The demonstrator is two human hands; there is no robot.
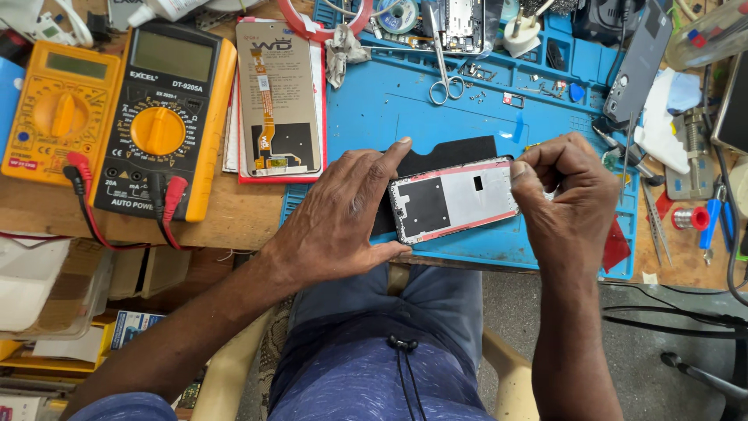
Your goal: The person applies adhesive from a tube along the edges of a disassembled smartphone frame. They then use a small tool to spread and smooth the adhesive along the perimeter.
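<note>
At the far left, two yellow multimeters sit on the counter, their red leads trailing toward the edge; a stray elbow could drag them off. Next to them lies a spare display panel with its flex cable exposed. Your left hand is spread open, thumb and fingers bracing the left end of the phone frame, which lies flat on the blue mat near its front edge. Your right hand is curled shut, pinching the frame's right end. Pull too hard there and the frame could flex or slip off the mat toward your lap. Tweezers lie just beside your right wrist.
</note>
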